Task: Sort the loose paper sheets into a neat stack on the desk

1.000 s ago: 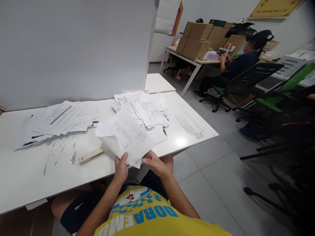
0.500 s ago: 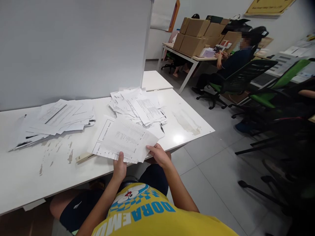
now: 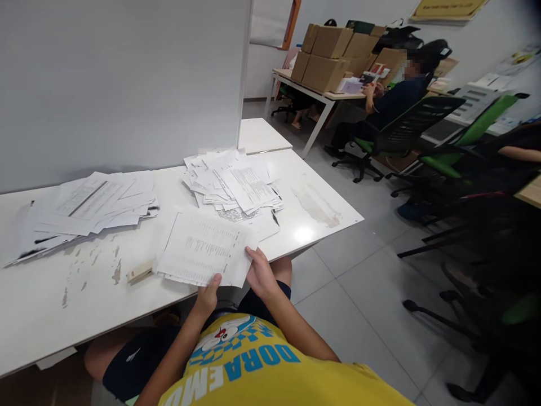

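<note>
A thin stack of printed paper sheets (image 3: 200, 248) is held over the front edge of the white table. My left hand (image 3: 208, 294) grips its lower edge, thumb on top and the other fingers hidden underneath. At the right edge, my right hand (image 3: 258, 272) pinches the sheets with its thumb on top. Just left of the stack lies a small cream-coloured block-like object (image 3: 140, 272), partly covered by the paper. Beyond the sheets, a loose heap of papers (image 3: 236, 183) rests on the table, and another paper pile (image 3: 99, 200) lies to the left.
The white table (image 3: 95, 287) carries brownish stains and ends at a corner on the right. A grey partition panel (image 3: 118, 84) stands along its back. Farther off are cardboard boxes (image 3: 323, 73) on a desk, a seated person (image 3: 399, 98) and black-and-green office chairs (image 3: 416, 124).
The held sheets are turned and squared more closely together; the boldly printed sheet at the left is now covered. My right hand has shifted slightly left and down. The view has moved a little.
</note>
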Tool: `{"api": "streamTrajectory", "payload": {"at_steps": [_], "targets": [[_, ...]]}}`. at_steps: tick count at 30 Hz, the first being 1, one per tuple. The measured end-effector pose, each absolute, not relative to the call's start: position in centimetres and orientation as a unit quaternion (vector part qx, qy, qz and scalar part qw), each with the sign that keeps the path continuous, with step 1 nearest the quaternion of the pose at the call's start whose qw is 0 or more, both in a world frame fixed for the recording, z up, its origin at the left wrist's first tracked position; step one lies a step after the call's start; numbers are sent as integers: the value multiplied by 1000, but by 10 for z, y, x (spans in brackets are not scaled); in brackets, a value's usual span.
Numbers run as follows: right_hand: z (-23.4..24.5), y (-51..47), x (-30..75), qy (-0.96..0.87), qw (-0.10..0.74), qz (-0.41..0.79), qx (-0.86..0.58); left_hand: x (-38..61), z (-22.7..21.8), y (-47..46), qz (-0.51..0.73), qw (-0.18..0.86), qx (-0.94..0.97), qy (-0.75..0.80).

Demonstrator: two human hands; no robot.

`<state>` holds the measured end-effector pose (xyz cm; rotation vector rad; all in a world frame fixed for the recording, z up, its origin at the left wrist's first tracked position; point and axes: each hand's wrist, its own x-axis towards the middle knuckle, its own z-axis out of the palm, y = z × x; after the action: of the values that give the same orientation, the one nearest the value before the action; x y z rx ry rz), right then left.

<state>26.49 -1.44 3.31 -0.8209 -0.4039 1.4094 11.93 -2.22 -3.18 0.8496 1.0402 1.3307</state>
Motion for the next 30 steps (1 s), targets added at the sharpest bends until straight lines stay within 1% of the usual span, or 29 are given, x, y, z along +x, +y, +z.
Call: {"api": "streamTrajectory", "payload": {"at_steps": [3,6,9,13,16,18,20,23,25,28,30], "targets": [[37,-16,267,-162,683,623,-346,119,-33,-24,557,536,413,481],[41,-19,266,-167,682,626,-339,120,-30,-23,518,506,476,499],[43,-26,264,-207,644,648,-349,121,-30,-22,502,499,488,510],[34,-35,277,-270,587,649,-402,119,-33,-25,531,499,461,505],[23,-35,302,-330,574,591,-461,105,-27,-27,584,495,407,498],[17,-32,319,-372,560,537,-509,88,-16,-27,629,471,375,491],[14,-30,330,-402,555,477,-550,68,-5,-27,647,445,387,483],[12,-29,330,-444,570,384,-575,44,4,-27,580,409,494,502],[10,-30,321,-490,575,342,-558,39,3,-27,530,365,561,521],[5,-32,309,-527,574,349,-522,46,0,-25,504,305,605,535],[2,-31,309,-500,577,367,-531,54,3,-25,509,307,607,527]]}}
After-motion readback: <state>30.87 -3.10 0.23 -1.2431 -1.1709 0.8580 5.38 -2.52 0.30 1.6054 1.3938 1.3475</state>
